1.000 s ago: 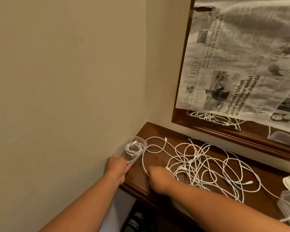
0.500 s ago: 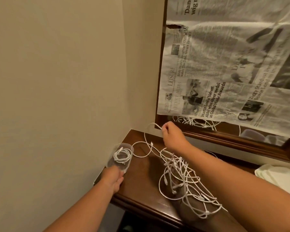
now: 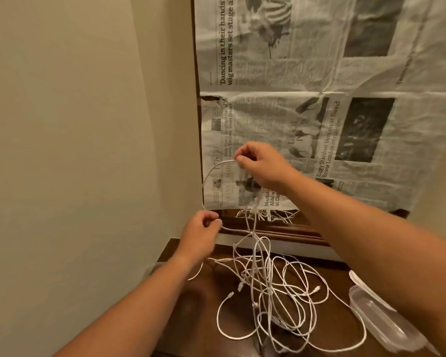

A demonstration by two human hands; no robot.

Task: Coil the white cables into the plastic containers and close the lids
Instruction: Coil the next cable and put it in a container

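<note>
A tangle of white cables [image 3: 273,292] lies on the dark wooden tabletop [image 3: 204,318]. My right hand [image 3: 263,166] is raised in front of the newspaper and pinches one white cable [image 3: 216,167] near its end. That cable loops down to my left hand [image 3: 201,233], which pinches it lower, just above the table's back left corner. More strands hang from the lifted cable into the tangle. A clear plastic container [image 3: 381,318] with lids lies at the right, partly behind my right forearm. The container with the coiled cable is hidden behind my left forearm.
A sheet of newspaper [image 3: 319,112] covers a wooden-framed mirror [image 3: 281,228] behind the table. A beige wall [image 3: 75,150] closes the left side, meeting the table's left edge. The table's front edge runs along the bottom of the view.
My right hand rose higher, pulling one cable up out of the tangle. My left hand left the container with the coiled cable and came up to pinch the same cable.
</note>
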